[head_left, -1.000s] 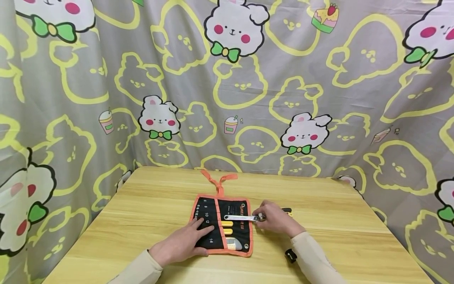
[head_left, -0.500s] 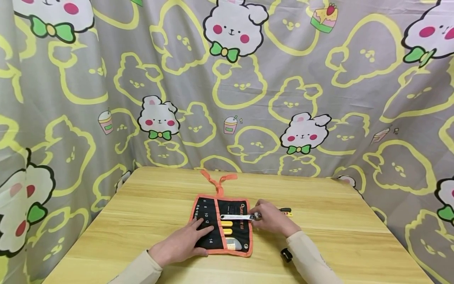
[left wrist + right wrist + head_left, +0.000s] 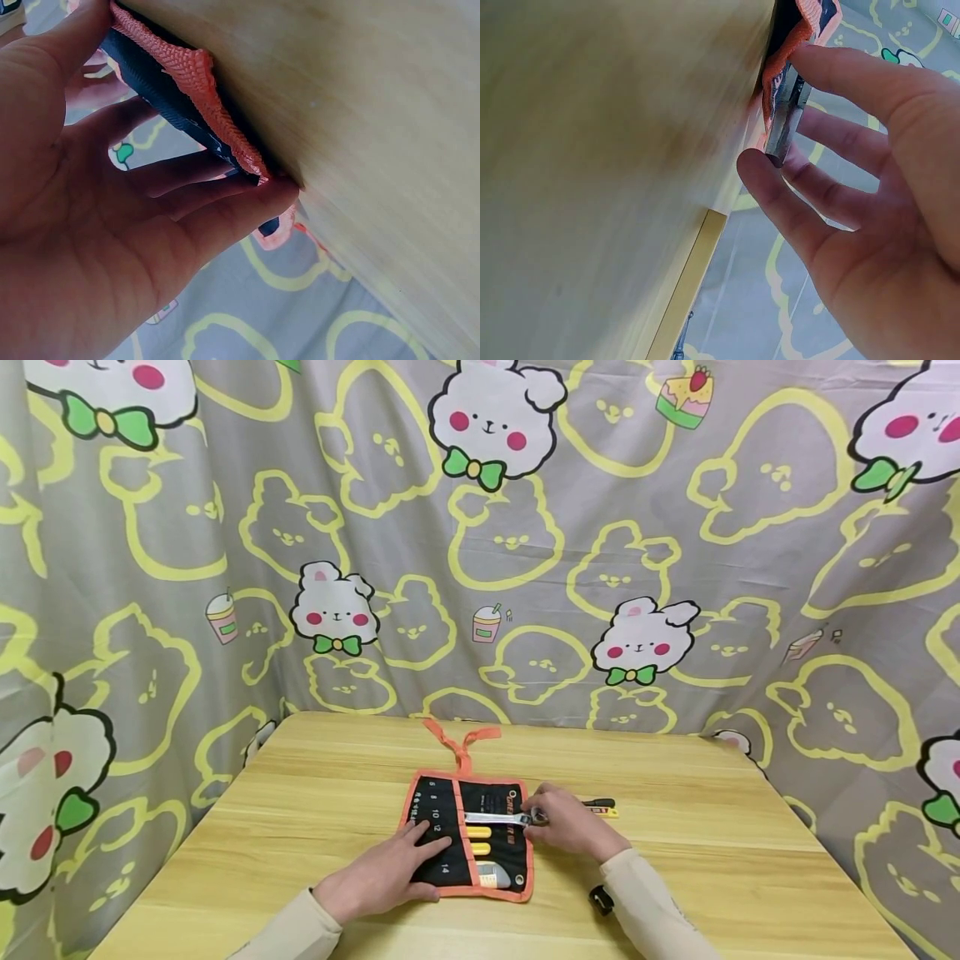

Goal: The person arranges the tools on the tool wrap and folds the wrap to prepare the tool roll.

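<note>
the wrench has slid further left into the pouch; right hand pinches its end, left hand lies flat, fingers straight, on the pouch.

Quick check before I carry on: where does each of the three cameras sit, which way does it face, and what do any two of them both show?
Head: worn high, facing forward and down at the table; shows the left hand flat on the tool roll, the right hand gripping the wrench, both sleeves.
Left wrist: at the wrist, facing along the palm; shows the left hand pressing the roll's orange edge.
Right wrist: at the wrist, facing the palm; shows fingers round the wrench end.
Shared: both wrist views show the tool roll and table.
</note>
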Demonstrator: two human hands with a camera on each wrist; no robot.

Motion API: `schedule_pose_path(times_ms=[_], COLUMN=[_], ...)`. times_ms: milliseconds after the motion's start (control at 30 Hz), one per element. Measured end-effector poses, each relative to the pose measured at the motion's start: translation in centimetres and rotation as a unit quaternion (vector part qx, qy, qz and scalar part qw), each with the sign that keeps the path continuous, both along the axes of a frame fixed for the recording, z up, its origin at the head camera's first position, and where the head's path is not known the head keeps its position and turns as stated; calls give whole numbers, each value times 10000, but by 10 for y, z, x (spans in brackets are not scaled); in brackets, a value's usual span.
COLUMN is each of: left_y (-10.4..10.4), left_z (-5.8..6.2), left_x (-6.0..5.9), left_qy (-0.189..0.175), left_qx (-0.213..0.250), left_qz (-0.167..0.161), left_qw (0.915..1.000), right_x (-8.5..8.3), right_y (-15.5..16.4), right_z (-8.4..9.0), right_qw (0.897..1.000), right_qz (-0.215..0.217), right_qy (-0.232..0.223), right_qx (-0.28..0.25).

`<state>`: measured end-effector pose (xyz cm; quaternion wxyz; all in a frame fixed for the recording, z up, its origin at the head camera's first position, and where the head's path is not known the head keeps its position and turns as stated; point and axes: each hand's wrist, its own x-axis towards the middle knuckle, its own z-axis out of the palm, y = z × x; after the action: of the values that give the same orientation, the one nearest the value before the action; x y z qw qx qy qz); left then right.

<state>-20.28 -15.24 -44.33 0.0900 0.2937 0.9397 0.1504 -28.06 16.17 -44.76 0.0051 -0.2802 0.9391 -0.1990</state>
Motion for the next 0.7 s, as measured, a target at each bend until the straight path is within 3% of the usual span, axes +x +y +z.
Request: schedule_pose_path(times_ms=[700], left_y=[1], left_z=[1], left_x=[1], left_qy=[54], left_qx=[-16], left_qz=[1], left_qw=[10000], right_x=[-1], right_y=[-19], right_z=[-1], right_qw=[9998], right_qz=[108], right_qy=[136], right_qx=[-4])
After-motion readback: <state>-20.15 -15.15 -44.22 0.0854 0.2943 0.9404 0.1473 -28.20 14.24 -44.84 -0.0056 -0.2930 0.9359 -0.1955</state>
